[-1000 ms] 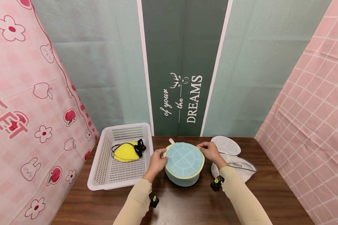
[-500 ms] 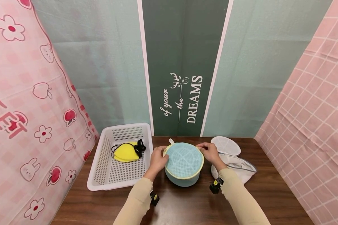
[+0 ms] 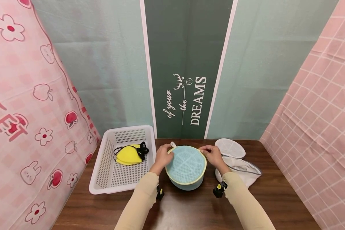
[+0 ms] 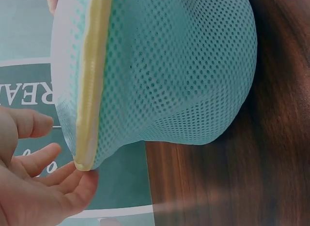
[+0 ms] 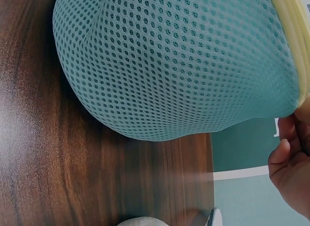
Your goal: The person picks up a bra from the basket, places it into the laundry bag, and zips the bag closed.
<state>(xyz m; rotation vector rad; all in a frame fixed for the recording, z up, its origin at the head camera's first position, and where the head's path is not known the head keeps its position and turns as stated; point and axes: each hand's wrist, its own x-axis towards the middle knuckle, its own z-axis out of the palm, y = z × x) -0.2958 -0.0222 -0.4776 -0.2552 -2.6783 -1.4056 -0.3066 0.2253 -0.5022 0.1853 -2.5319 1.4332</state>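
A light-blue mesh laundry bag [image 3: 187, 164] with a yellow zipped rim [image 4: 93, 85] stands on the table, its round top tilted toward me. At the rim's back left is my left hand [image 3: 163, 156]. The left wrist view shows its fingertips touching the rim from outside, with the thumb held off the mesh. On the other side, my right hand [image 3: 212, 155] pinches the rim at the back right, where the zip runs. A small white tag [image 3: 173, 144] sticks up behind the bag near my left fingers. The right wrist view shows the bag's bulging mesh side [image 5: 160, 66].
On the left stands a white perforated basket [image 3: 103, 166] holding a yellow drawstring pouch [image 3: 128, 155] with black cord. To the right lie a flat white mesh piece [image 3: 230, 148] and a crumpled white bag [image 3: 242, 171] with grey edging. Fabric curtains rise behind the table.
My left hand has slid back along the rim toward the tag. The bag's top has shifted slightly left, and my right hand has moved a little left with it.
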